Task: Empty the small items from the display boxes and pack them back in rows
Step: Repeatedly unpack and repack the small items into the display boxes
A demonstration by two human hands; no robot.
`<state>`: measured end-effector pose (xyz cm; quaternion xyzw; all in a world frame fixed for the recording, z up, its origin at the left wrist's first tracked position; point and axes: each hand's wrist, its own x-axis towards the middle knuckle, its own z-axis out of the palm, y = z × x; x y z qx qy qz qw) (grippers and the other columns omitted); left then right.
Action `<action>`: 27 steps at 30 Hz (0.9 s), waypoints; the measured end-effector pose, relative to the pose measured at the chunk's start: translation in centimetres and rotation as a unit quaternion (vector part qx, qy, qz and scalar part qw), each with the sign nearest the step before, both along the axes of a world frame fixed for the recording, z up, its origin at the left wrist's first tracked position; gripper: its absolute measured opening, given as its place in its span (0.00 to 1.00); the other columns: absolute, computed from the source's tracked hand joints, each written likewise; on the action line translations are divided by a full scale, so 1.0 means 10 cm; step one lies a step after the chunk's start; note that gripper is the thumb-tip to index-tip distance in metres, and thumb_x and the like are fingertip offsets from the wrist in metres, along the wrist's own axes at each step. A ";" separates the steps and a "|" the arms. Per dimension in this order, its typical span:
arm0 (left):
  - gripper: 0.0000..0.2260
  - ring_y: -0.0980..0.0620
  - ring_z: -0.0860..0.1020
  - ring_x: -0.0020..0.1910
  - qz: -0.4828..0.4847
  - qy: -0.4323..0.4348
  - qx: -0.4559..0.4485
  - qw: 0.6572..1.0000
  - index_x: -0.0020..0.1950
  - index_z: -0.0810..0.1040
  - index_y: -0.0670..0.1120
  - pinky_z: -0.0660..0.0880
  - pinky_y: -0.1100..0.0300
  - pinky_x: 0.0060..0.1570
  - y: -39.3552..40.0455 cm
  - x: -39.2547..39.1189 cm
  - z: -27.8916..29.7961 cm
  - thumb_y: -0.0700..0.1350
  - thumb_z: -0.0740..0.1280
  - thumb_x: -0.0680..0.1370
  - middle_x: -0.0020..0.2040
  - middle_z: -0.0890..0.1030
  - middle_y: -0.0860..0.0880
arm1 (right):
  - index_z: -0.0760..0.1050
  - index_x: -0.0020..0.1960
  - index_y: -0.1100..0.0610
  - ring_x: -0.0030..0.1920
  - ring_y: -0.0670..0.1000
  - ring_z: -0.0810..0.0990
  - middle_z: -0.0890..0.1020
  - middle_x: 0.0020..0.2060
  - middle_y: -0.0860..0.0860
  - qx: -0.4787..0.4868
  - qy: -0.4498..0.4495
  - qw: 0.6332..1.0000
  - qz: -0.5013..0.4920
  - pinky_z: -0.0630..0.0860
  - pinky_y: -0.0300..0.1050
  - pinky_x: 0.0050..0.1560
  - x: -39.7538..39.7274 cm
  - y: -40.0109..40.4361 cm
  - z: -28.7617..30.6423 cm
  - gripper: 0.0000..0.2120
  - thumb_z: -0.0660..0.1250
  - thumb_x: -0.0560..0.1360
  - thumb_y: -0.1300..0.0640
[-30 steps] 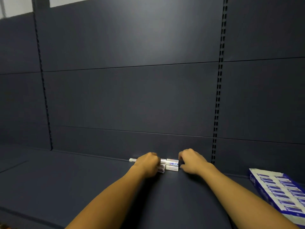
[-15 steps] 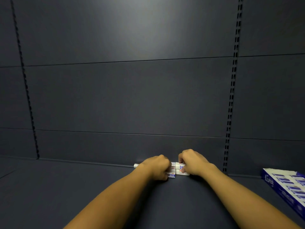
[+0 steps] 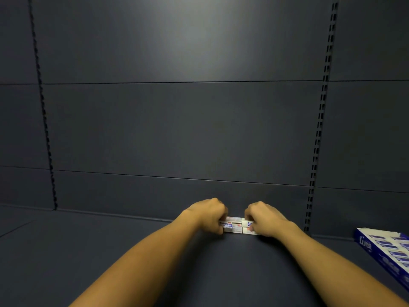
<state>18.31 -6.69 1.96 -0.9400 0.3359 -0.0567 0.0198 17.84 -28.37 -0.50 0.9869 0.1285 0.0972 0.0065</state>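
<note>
Left hand and right hand curl around a cluster of packs on the shelf. A box lies well right.

A small cluster of white rectangular cardboard packets with blue and red printing lay flat on the dark shelf, close against its back panel. They sat tight together in short rows, long sides touching, their two ends covered, so the full count could not be told. Well apart from them, at the right edge of the view, a blue and white cardboard display box with white lettering on its side rested on the same shelf, angled, its open top showing rows of similar blue and white packets packed inside.
</note>
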 end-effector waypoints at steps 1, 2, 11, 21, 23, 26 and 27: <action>0.11 0.48 0.77 0.43 0.001 0.002 -0.002 1.000 0.52 0.79 0.46 0.78 0.53 0.40 0.02 -0.02 0.01 0.48 0.73 0.73 0.50 0.77 0.48 | 0.78 0.49 0.51 0.48 0.52 0.79 0.79 0.50 0.49 -0.007 -0.006 1.000 0.007 0.78 0.49 0.47 -0.02 0.01 -0.01 0.06 0.70 0.72 0.57; 0.11 0.48 0.77 0.44 0.001 0.002 -0.004 1.000 0.52 0.79 0.46 0.79 0.52 0.42 0.03 -0.03 0.01 0.48 0.73 0.73 0.50 0.77 0.48 | 0.78 0.48 0.50 0.48 0.52 0.79 0.79 0.51 0.48 -0.010 -0.011 1.000 0.014 0.78 0.48 0.48 -0.04 0.02 -0.01 0.06 0.70 0.72 0.57; 0.09 0.48 0.77 0.43 -0.032 -0.008 -0.015 0.999 0.47 0.75 0.49 0.76 0.53 0.39 0.08 -0.07 -0.05 0.48 0.72 0.71 0.48 0.76 0.49 | 0.78 0.50 0.53 0.50 0.54 0.78 0.78 0.50 0.49 -0.025 -0.075 0.997 0.027 0.77 0.49 0.49 -0.49 -0.02 0.35 0.07 0.65 0.73 0.57; 0.09 0.50 0.76 0.42 -0.128 -0.035 -0.085 0.988 0.46 0.75 0.49 0.76 0.55 0.39 -0.57 -0.25 -0.03 0.50 0.70 0.70 0.47 0.74 0.52 | 0.78 0.48 0.52 0.49 0.53 0.77 0.77 0.49 0.48 -0.055 -0.083 0.988 -0.114 0.74 0.46 0.44 -1.49 -0.64 0.53 0.05 0.66 0.73 0.56; 0.07 0.50 0.75 0.43 -0.153 -0.022 -0.115 0.981 0.44 0.74 0.49 0.75 0.56 0.40 -0.78 -0.36 -0.04 0.49 0.69 0.70 0.47 0.74 0.52 | 0.78 0.49 0.52 0.49 0.53 0.78 0.78 0.50 0.49 -0.051 -0.074 0.985 -0.150 0.75 0.47 0.44 -1.69 -0.78 0.52 0.06 0.67 0.73 0.56; 0.06 0.50 0.75 0.44 -0.187 -0.011 -0.126 0.974 0.45 0.74 0.49 0.74 0.57 0.41 -1.07 -0.56 -0.09 0.48 0.68 0.71 0.48 0.74 0.51 | 0.79 0.51 0.52 0.48 0.52 0.78 0.78 0.51 0.49 -0.037 -0.056 0.978 -0.198 0.76 0.46 0.45 -2.00 -0.99 0.50 0.07 0.68 0.73 0.57; 0.07 0.50 0.75 0.44 -0.195 -0.010 -0.124 0.973 0.46 0.75 0.48 0.75 0.57 0.42 -1.15 -0.63 -0.10 0.49 0.68 0.71 0.49 0.75 0.51 | 0.79 0.52 0.52 0.48 0.52 0.78 0.78 0.51 0.49 -0.036 -0.052 0.975 -0.211 0.76 0.46 0.46 -2.11 -1.05 0.50 0.07 0.69 0.73 0.56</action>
